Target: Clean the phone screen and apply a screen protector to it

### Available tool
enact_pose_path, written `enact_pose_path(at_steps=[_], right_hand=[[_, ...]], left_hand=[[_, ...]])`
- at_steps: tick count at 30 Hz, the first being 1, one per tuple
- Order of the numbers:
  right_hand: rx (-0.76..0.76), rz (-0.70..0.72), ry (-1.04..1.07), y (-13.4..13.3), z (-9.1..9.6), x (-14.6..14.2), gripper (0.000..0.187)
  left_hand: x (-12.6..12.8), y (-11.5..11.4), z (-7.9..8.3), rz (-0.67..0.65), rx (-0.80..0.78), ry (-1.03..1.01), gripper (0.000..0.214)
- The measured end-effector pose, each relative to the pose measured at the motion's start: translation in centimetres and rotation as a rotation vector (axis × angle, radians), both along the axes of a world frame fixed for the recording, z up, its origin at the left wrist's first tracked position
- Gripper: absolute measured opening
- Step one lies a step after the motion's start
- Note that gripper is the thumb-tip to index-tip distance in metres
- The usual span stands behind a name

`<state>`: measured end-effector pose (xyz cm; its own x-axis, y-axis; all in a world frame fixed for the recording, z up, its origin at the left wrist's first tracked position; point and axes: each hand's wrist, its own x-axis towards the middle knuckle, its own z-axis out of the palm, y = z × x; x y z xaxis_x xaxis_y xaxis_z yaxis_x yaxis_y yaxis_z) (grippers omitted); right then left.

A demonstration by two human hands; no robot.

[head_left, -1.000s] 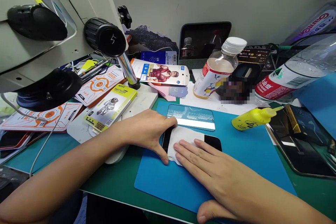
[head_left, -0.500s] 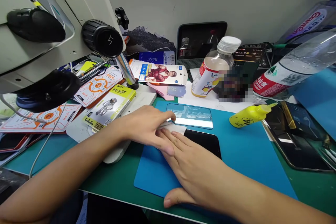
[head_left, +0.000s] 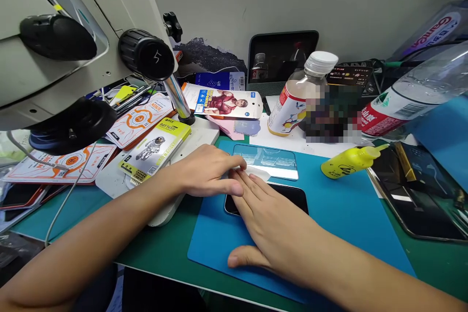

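A black phone (head_left: 292, 200) lies on a blue mat (head_left: 347, 234), its screen partly covered by my hands. My right hand (head_left: 266, 219) rests flat across it, fingers stretched out together and thumb spread over the mat. Beneath those fingertips a white wipe (head_left: 261, 172) sticks out toward the back. My left hand (head_left: 210, 170) is over the phone's left end, thumb and index finger apart; its other fingers are mostly hidden. Just behind the phone sits a clear glass screen protector (head_left: 268, 161) with a white strip along its near edge.
A microscope (head_left: 146, 53) overhangs the left, with a yellow battery box (head_left: 157, 148) on its base. To the right are a yellow squeeze bottle (head_left: 349, 161), a drink bottle (head_left: 288, 107), a large water bottle (head_left: 398, 102) and a dark tablet-like device (head_left: 420, 204).
The white wipe has shifted right along the phone. My left thumb has drawn back from the phone's near edge, baring its left corner. The view has shifted slightly.
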<state>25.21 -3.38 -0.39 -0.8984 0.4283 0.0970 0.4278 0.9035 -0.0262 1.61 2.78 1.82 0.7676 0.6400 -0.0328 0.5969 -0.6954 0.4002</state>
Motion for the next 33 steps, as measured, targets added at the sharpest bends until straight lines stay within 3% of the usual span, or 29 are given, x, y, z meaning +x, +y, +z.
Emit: enact_pose_path(at_steps=[6, 10, 21, 27, 33], right_hand=[[-0.125, 0.071, -0.009, -0.8, 0.1, 1.0, 0.116], [-0.225, 0.071, -0.047, -0.2, 0.5, 0.2, 0.115], [-0.244, 0.053, -0.011, -0.6, 0.0, 0.4, 0.120], [-0.325, 0.212, -0.040, -0.6, 0.6, 0.5, 0.109], [-0.337, 0.072, 0.012, -0.1, 0.1, 0.6, 0.111]], left_hand=[[-0.2, 0.1, -0.3, 0.020, 0.013, 0.004, 0.128], [-0.2, 0.1, -0.3, 0.005, 0.006, -0.008, 0.126], [-0.2, 0.1, -0.3, -0.041, -0.034, -0.021, 0.124], [-0.1, 0.0, -0.3, -0.048, -0.032, -0.010, 0.126], [-0.2, 0.0, -0.3, -0.053, -0.039, 0.005, 0.121]])
